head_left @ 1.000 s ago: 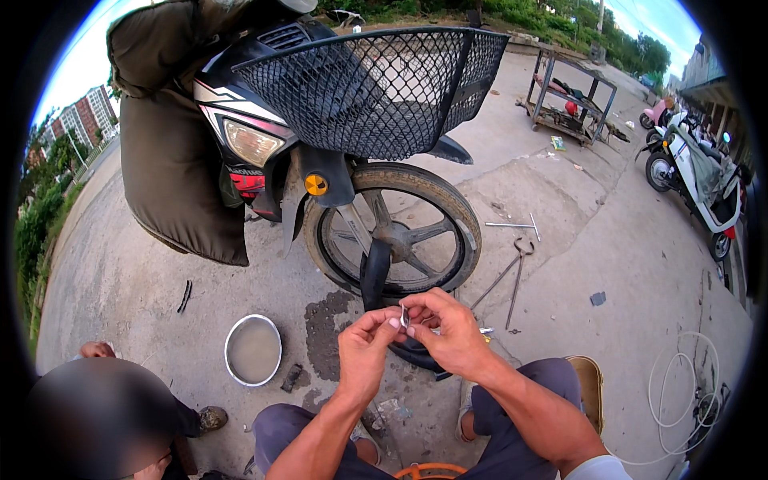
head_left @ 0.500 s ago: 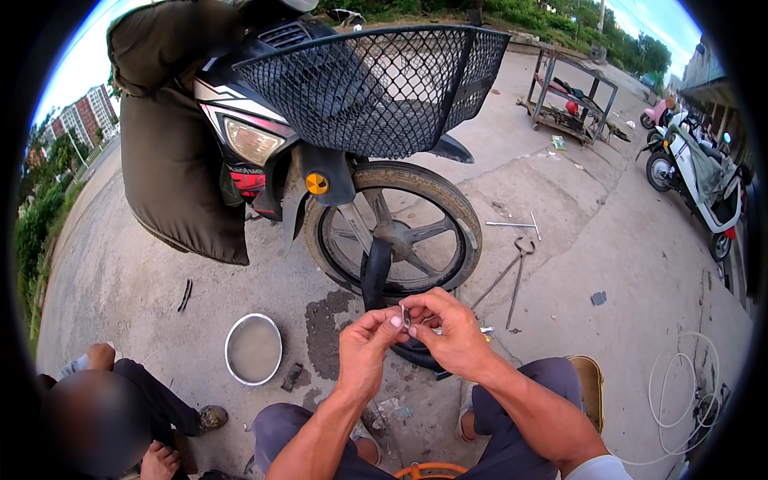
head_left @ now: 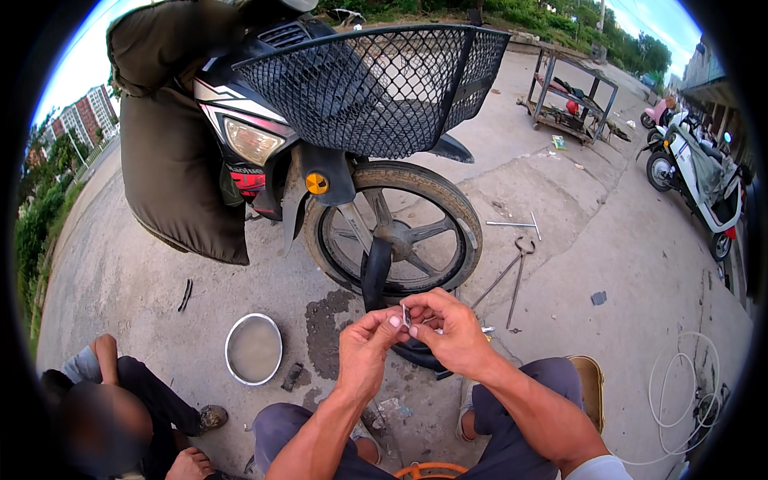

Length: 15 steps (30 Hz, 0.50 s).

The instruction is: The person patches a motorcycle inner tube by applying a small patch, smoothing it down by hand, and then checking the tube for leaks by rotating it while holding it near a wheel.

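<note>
Between my fingertips is a small dark patch (head_left: 406, 317) with a pale film or backing at its edge. My left hand (head_left: 362, 346) pinches it from one side with thumb and forefinger, while my right hand (head_left: 453, 334) grips it from the other. Under and behind both hands runs a black inner tube (head_left: 376, 272), drawn out of the front wheel (head_left: 466, 204) of a motorbike. Part of the tube is hidden by my hands. The wheel's tyre is dusty, and a black mesh basket (head_left: 384, 88) hangs over it.
A metal basin of cloudy water (head_left: 254, 350) stands left of my hands. Long-handled pincers (head_left: 516, 276) and a T-handle wrench (head_left: 516, 225) lie right of the wheel. Another person (head_left: 152, 392) sits at lower left. A pale hose (head_left: 656, 400) coils at right; a metal cart (head_left: 572, 100) stands farther back.
My hands barely shift, still holding the patch. At lower left, the other person's head and arms have moved slightly to the right.
</note>
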### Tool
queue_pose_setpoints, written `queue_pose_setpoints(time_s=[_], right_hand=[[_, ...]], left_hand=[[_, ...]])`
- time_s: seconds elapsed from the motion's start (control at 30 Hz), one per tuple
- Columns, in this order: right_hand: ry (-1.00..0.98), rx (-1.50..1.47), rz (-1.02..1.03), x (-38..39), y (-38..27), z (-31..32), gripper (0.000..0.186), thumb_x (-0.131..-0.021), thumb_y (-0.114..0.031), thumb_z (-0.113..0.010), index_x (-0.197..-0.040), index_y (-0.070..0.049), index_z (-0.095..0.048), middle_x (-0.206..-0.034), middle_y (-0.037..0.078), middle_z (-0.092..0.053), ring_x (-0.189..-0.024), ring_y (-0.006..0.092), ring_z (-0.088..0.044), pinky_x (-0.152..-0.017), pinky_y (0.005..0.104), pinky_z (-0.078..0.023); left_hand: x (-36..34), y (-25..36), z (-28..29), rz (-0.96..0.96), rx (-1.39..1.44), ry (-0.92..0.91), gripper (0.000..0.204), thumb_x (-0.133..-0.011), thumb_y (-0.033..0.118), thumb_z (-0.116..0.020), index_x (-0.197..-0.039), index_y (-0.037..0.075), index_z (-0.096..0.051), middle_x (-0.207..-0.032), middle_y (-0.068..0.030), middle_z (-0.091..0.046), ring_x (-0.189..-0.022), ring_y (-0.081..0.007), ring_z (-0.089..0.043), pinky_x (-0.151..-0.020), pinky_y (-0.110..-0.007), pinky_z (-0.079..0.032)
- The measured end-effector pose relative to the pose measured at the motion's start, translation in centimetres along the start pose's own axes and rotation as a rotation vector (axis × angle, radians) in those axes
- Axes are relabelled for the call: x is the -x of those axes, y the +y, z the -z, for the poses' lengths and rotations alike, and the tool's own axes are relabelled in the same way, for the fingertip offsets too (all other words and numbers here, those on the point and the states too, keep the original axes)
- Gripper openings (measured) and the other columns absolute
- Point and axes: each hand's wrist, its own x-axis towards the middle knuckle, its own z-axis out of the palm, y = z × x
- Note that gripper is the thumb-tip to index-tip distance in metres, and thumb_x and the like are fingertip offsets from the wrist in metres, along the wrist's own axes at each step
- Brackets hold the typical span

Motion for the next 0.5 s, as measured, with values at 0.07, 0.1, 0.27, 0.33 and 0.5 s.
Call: queue_pose_setpoints(time_s=[0.07, 0.1, 0.27, 0.33, 0.5], right_hand=[[0.006, 0.018, 0.014, 0.0, -0.2, -0.1, 0.034, -0.084, 0.011, -0.065, -0.117, 0.002, -0.063, -0.105, 0.011, -0.06, -0.094, 0.0201, -0.066, -0.08, 0.0314, -0.058], [0.011, 0.067, 0.035, 0.1, -0.2, -0.1, 0.034, -0.084, 0.011, -0.065, -0.117, 0.002, -0.063, -0.104, 0.011, -0.06, -0.094, 0.0209, -0.066, -0.079, 0.0315, -0.057], [0.016, 0.112, 0.06, 0.0, -0.1, -0.2, 0.035, -0.084, 0.008, -0.066, -0.118, -0.002, -0.065, -0.103, 0.008, -0.06, -0.093, 0.0168, -0.065, -0.078, 0.0288, -0.056], [0.024, 0.132, 0.074, 0.1, -0.3, -0.3, 0.036, -0.084, 0.009, -0.066, -0.117, -0.002, -0.065, -0.103, 0.009, -0.061, -0.093, 0.0175, -0.066, -0.078, 0.029, -0.056], [0.026, 0.147, 0.093, 0.1, -0.3, -0.5, 0.035, -0.083, 0.011, -0.065, -0.117, -0.001, -0.065, -0.102, 0.009, -0.061, -0.092, 0.018, -0.066, -0.077, 0.0292, -0.056]], left_hand=[[0.1, 0.0, 0.0, -0.026, -0.06, 0.015, 0.023, -0.095, 0.013, -0.068, -0.111, -0.004, -0.069, -0.102, -0.0087, -0.072, -0.087, -0.012, -0.065, -0.078, -0.027, -0.053], [0.0, 0.0, -0.1, -0.05, -0.118, 0.027, 0.021, -0.096, 0.011, -0.067, -0.111, -0.004, -0.069, -0.102, -0.0084, -0.072, -0.087, -0.0115, -0.065, -0.078, -0.026, -0.053], [0.3, 0.1, -1.1, -0.159, -0.25, 0.072, 0.013, -0.095, 0.002, -0.064, -0.104, -0.006, -0.069, -0.098, -0.0088, -0.071, -0.086, -0.0133, -0.066, -0.08, -0.029, -0.056], [0.3, -0.1, -0.9, -0.196, -0.251, 0.072, 0.011, -0.094, -0.001, -0.064, -0.103, -0.005, -0.069, -0.099, -0.0083, -0.07, -0.086, -0.0126, -0.065, -0.08, -0.028, -0.056], [0.4, -0.2, -0.7, -0.276, -0.397, 0.03, 0.007, -0.093, 0.0, -0.065, -0.097, -0.005, -0.068, -0.113, -0.0076, -0.064, -0.094, -0.0111, -0.065, -0.083, -0.026, -0.055]])
